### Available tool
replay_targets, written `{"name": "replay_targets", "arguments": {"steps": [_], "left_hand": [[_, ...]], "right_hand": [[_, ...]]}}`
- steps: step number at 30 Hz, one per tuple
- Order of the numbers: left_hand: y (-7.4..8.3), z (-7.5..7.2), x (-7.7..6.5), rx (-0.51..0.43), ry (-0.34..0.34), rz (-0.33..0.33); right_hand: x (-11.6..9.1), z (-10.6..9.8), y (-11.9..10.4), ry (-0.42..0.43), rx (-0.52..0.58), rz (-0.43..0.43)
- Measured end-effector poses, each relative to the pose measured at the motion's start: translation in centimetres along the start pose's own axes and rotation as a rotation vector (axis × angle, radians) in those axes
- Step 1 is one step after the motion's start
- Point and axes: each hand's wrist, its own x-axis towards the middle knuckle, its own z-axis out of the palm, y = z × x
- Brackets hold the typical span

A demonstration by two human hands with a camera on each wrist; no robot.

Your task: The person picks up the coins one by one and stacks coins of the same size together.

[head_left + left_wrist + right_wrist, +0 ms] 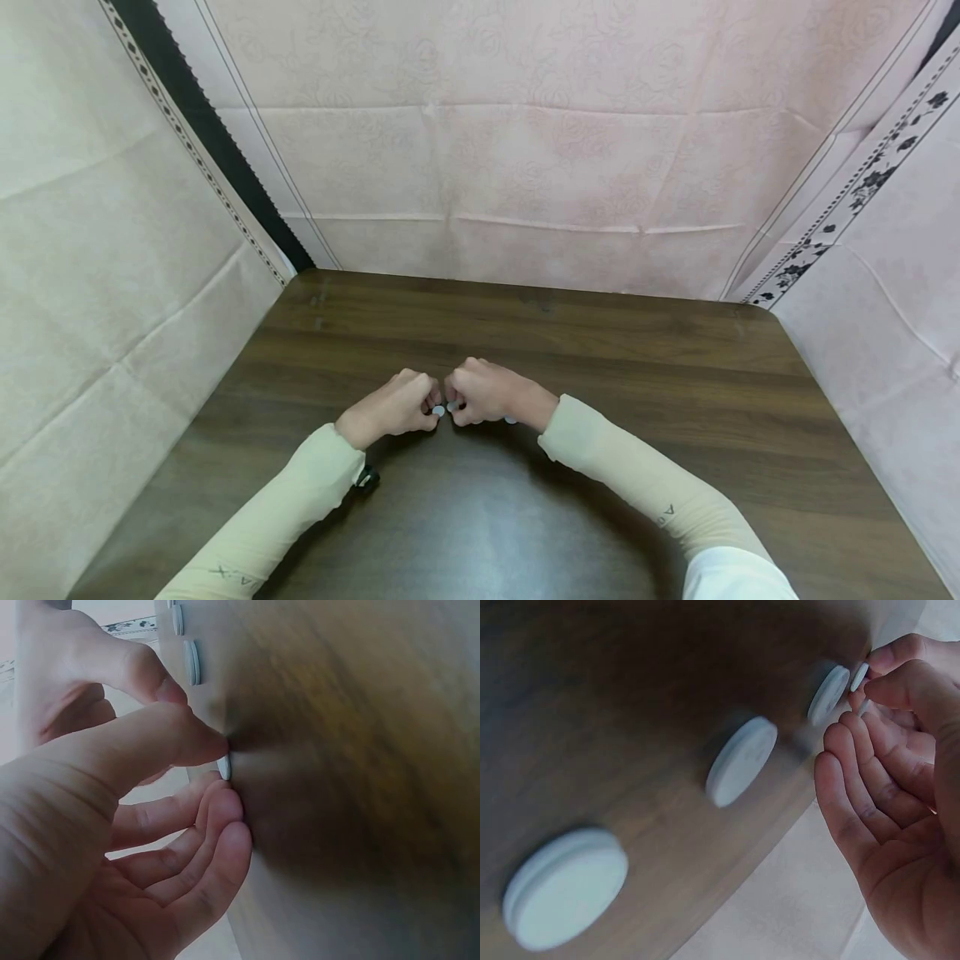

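Observation:
My left hand (401, 404) pinches a small white disc (225, 766) between thumb and fingertips, low over the wooden table (480, 517). Right beside it, my right hand (491, 392) has its thumb and fingers curled around another white disc (452, 407). The knuckles of both hands nearly meet in the head view. Along the table under my right wrist runs a spaced row of white discs, with a near one (566, 889), a middle one (741, 761) and a farther one (829, 695). Each of these shows two layers, like one disc on another.
Pale cloth hangs behind the table (525, 167) and along both sides, a left cloth (112, 292) and a right cloth (885, 333). The table's far edge lies beyond my hands. A small dark device (367, 478) sits at my left wrist.

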Motion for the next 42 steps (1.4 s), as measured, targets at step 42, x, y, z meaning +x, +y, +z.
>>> {"name": "replay_targets", "arguments": {"steps": [42], "left_hand": [[-0.5,-0.2,0.1,-0.018,0.017,0.039]], "right_hand": [[1.4,1.1,-1.0,0.066,-0.082,-0.064]]}}
